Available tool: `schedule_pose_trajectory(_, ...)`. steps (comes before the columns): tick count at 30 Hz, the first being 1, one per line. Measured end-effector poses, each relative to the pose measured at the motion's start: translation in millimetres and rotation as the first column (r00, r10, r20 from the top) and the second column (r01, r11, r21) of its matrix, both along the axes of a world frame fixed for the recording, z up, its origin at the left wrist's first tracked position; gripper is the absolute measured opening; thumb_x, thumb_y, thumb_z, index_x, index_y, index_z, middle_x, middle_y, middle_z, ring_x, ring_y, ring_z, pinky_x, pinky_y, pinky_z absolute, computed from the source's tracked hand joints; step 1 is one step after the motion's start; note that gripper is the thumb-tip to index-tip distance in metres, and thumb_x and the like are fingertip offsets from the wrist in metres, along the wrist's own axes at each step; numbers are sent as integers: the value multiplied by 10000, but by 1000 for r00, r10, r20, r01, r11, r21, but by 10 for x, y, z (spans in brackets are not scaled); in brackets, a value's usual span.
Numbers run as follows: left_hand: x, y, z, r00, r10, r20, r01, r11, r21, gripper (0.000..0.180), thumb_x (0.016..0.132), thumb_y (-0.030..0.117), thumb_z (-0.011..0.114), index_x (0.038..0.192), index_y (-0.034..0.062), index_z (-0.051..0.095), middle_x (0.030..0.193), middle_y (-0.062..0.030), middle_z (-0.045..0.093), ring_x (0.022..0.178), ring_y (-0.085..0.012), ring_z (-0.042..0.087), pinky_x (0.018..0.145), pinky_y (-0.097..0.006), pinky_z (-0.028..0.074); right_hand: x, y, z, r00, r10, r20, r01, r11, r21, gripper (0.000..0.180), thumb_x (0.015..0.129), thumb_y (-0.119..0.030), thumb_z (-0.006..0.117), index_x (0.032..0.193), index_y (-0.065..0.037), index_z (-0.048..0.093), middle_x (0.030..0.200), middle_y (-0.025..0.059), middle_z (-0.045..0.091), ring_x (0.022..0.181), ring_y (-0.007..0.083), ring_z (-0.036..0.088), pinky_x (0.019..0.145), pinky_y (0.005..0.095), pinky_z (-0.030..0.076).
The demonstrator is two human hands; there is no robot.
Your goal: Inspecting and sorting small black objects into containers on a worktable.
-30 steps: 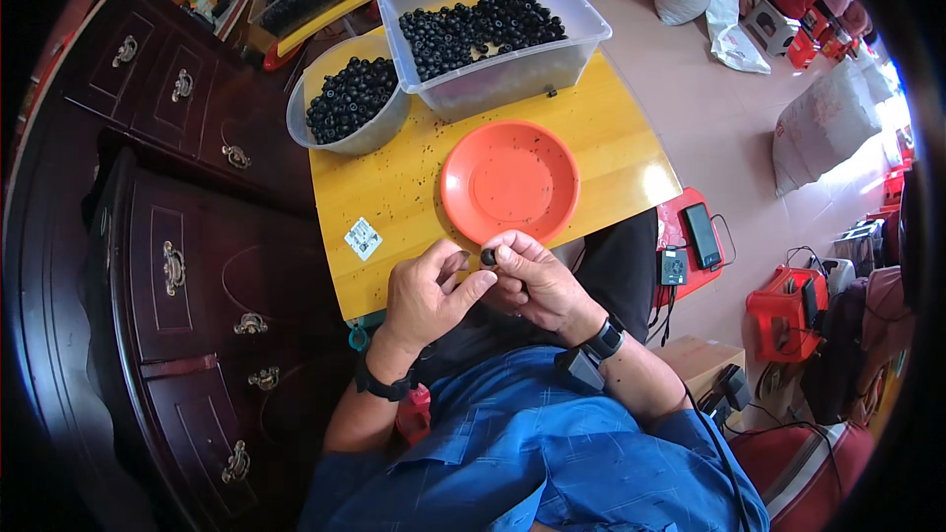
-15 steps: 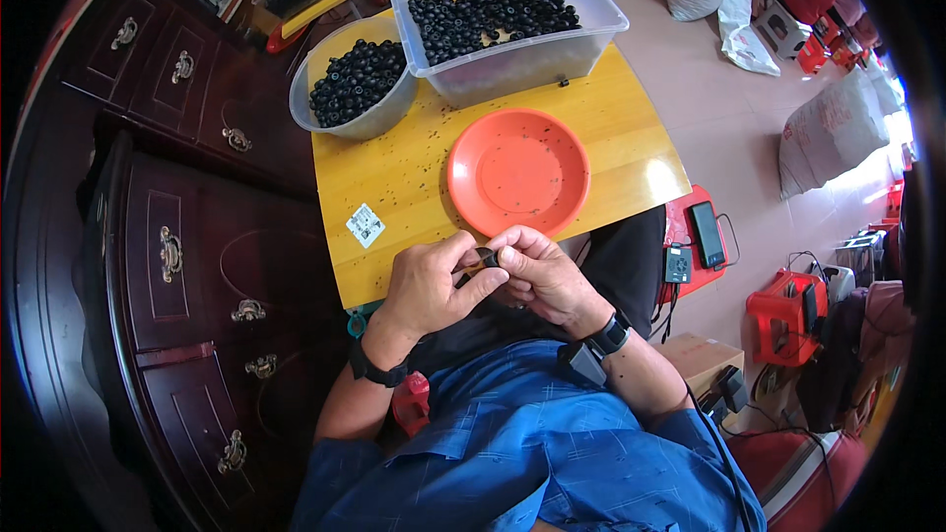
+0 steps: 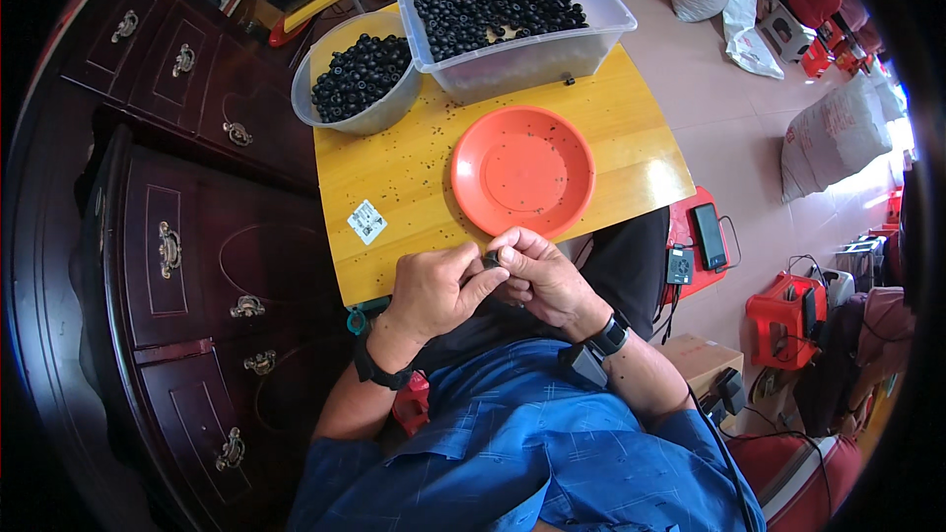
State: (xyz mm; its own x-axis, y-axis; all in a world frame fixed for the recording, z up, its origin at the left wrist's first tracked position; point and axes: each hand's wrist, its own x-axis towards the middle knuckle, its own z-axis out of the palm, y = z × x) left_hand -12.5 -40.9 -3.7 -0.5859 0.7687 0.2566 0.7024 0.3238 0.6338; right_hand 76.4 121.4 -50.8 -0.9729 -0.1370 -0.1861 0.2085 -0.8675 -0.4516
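Observation:
Between my fingertips, just beyond the table's near edge, is a small dark round piece (image 3: 492,259), mostly covered by the fingers. My left hand (image 3: 431,288) pinches it with thumb and forefinger from the left. From the right, the thumb and bent fingers of my right hand (image 3: 545,284) close on the same piece. An orange-red plastic plate (image 3: 522,172) lies just past the hands, sprinkled with dark crumbs. Farther off, a rectangular clear bin (image 3: 527,59) and a rounder clear tub (image 3: 379,120) hold many small black ring-shaped pieces.
Crumbs dot the yellow table (image 3: 631,123), where a white printed label (image 3: 367,223) lies at left. One black piece (image 3: 569,81) sits beside the bin. Dark wooden drawers (image 3: 182,256) flank the left. A red stool (image 3: 680,266) with a phone (image 3: 708,234) stands right.
My fingers have closed further over the dark piece, so less of it shows. The left hand has turned slightly. Plate and containers appear a little shifted with the view.

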Motion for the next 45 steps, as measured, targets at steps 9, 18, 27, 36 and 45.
schedule_pose_trajectory(9,32,30,147,981,31,191,-62,986,157,313,835,259,802,1007,53,642,558,20,436,480,-57,380,462,-239,299,-10,21,-34,1000,14,-16,-17,991,-136,145,973,-159,638,1096,-97,592,890,-32,580,585,18,412,500,150,357)
schedule_pose_trajectory(18,-48,56,191,995,13,102,-17,999,37,368,846,390,769,879,60,611,565,-21,487,479,-165,483,467,-305,381,-7,30,-12,997,-25,-78,21,999,-46,131,972,-161,643,1081,-96,611,848,-35,582,581,24,415,502,163,355)
schedule_pose_trajectory(27,-51,79,263,998,-25,58,30,995,-99,376,882,446,703,869,80,619,645,-52,615,576,-246,639,515,-350,470,-19,50,26,997,-13,-70,14,1000,12,124,970,-175,651,1058,-98,612,794,-50,539,580,20,412,503,168,347)
schedule_pose_trajectory(36,-77,112,280,999,-33,29,36,993,-114,373,893,452,685,916,85,623,673,-68,645,606,-271,660,526,-369,482,-44,83,26,996,-18,-89,19,1000,11,121,968,-169,652,1046,-87,609,772,-40,538,566,25,408,503,176,351)
schedule_pose_trajectory(45,-72,119,167,998,-43,-37,39,994,-100,399,912,456,658,826,72,592,645,-82,634,581,-285,649,509,-389,477,-30,90,33,998,-36,-60,39,998,45,103,966,-167,656,1012,-84,615,774,-30,558,558,29,414,505,179,361)
